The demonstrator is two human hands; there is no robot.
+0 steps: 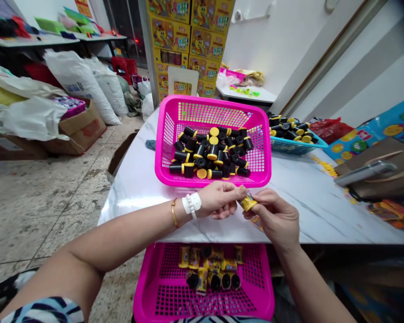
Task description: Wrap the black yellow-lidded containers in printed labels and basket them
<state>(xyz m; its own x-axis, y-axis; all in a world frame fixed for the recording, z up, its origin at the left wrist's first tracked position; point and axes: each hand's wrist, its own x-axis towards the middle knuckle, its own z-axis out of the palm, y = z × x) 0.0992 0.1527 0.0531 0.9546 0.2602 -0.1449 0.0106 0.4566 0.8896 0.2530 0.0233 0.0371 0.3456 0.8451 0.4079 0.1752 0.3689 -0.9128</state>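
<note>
Between both hands, over the table's front edge, is a small canister with a yellow printed label (pixel 248 202). My left hand (pixel 222 200) pinches its upper left end, and my right hand (pixel 278 217) grips it from the right with thumb and fingers. Just beyond them stands a pink basket (pixel 213 180) of black canisters (pixel 200 150) with yellow lids, without labels. Below the table edge, close to my body, a second pink basket (pixel 144 287) contains several canisters with yellow labels (pixel 202 279). Part of a printed label sheet (pixel 256 220) shows under my right fingers.
A blue basket (pixel 296 146) of black canisters stands at the right on the white marbled table (pixel 134 197). A brown box with a metallic tube (pixel 366 172) lies farther right. Stacked yellow cartons (pixel 188 45) rise behind. White sacks (pixel 74 85) and cardboard boxes (pixel 84 121) cover floor at left.
</note>
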